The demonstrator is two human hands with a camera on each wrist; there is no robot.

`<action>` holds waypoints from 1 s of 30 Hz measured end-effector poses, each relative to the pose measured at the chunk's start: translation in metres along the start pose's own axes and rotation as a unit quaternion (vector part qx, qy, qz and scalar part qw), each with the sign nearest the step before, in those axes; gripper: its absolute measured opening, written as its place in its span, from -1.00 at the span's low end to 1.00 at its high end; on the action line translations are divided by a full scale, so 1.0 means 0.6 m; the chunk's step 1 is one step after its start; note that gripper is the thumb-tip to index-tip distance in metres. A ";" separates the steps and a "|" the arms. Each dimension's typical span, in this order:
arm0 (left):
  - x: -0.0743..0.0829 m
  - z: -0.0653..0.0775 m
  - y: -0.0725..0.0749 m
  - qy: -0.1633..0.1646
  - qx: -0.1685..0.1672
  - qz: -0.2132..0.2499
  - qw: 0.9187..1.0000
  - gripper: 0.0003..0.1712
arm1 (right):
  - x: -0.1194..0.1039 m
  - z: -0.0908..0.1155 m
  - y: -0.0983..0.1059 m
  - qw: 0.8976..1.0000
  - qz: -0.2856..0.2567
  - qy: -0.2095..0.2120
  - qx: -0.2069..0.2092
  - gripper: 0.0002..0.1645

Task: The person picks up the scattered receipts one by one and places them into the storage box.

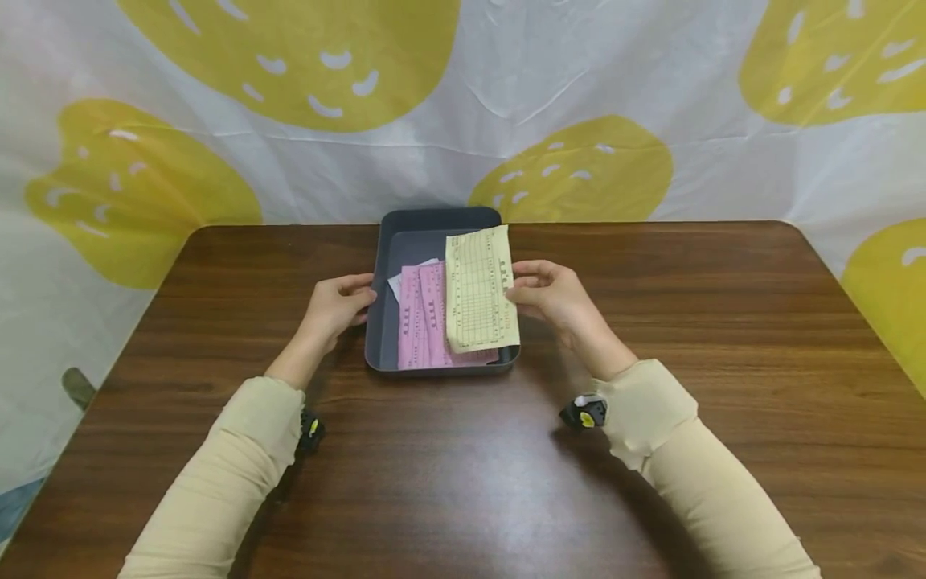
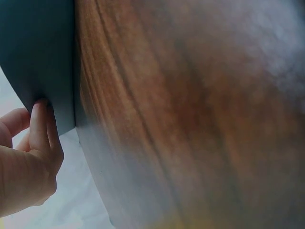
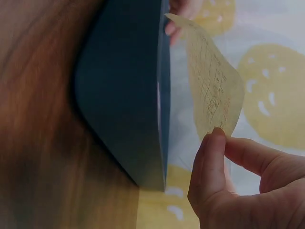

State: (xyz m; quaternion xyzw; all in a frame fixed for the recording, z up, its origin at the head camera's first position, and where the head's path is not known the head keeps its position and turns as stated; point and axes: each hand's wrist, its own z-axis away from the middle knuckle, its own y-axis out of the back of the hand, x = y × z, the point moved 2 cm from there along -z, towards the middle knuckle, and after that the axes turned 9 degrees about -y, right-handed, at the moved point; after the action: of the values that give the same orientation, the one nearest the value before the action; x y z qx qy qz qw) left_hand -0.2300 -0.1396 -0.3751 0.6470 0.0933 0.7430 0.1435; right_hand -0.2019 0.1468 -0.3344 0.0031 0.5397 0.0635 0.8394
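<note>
A dark grey tray (image 1: 388,241) stands on the table in the head view, with pink printed slips (image 1: 415,322) and part of a white paper (image 1: 395,285) inside. My left hand (image 1: 336,310) grips the tray's left wall, thumb at the rim and fingers against the outside; the left wrist view shows these fingers (image 2: 40,129) on the wall. Between thumb and fingers, my right hand (image 1: 557,297) pinches the right edge of a yellow printed form (image 1: 477,289). This form is held above the tray's right side, over part of the pink slips. In the right wrist view the yellow form (image 3: 214,86) bends and stands above the rim.
The brown wooden table (image 1: 448,466) extends to both sides and in front of the tray. Behind its far edge hangs a white cloth (image 1: 550,72) with yellow fruit shapes. The tray stands close to that far edge.
</note>
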 end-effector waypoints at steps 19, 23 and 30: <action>-0.001 0.000 0.003 -0.005 -0.001 0.007 1.000 -0.49 | 0.018 -0.017 -0.066 0.989 0.122 0.071 0.049 -0.51; 0.001 0.001 0.003 -0.002 -0.001 0.006 1.000 -0.49 | 0.018 -0.017 -0.069 0.981 0.165 0.081 0.068 -0.54; 0.002 0.003 0.002 0.000 -0.003 0.002 1.000 -0.49 | 0.016 -0.011 -0.070 0.966 0.218 0.099 0.093 -0.55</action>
State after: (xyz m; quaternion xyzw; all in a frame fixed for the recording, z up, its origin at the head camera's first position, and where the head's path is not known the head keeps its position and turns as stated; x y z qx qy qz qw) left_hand -0.2284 -0.1402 -0.3732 0.6468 0.0894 0.7436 0.1440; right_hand -0.1999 0.1058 -0.3490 0.1924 0.6099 0.1945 0.7438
